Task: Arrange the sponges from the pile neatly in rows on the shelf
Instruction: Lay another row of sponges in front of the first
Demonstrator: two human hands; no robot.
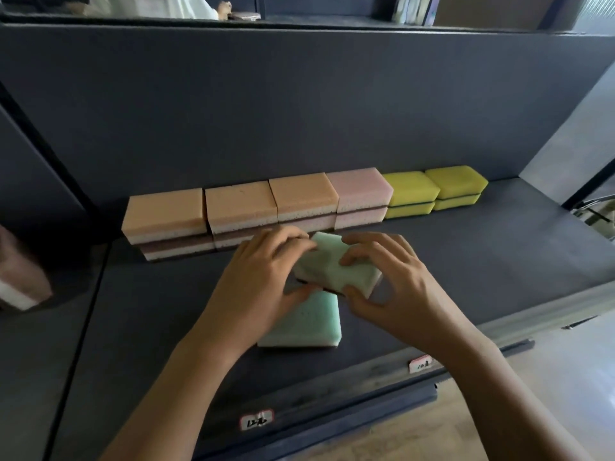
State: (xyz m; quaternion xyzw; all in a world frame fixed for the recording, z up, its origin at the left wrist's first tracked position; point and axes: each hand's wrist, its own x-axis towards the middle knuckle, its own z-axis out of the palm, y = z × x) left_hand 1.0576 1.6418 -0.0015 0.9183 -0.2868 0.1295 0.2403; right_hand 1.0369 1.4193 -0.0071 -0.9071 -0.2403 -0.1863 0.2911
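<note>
A row of stacked sponges runs along the back of the dark shelf (466, 261): orange sponges (239, 202) on the left, a pink stack (361, 191), then yellow sponges (411, 188) on the right. In front of the row, my left hand (263, 274) and my right hand (389, 277) both grip a green sponge (332, 266), tilted and lifted slightly. It sits partly over a second green sponge (306, 322) lying flat on the shelf, turned at an angle.
Two white price tags (256, 419) are clipped to the shelf's front rail. A blurred pinkish sponge (20, 277) shows at the far left beyond the shelf's divider. The shelf's back wall rises right behind the row.
</note>
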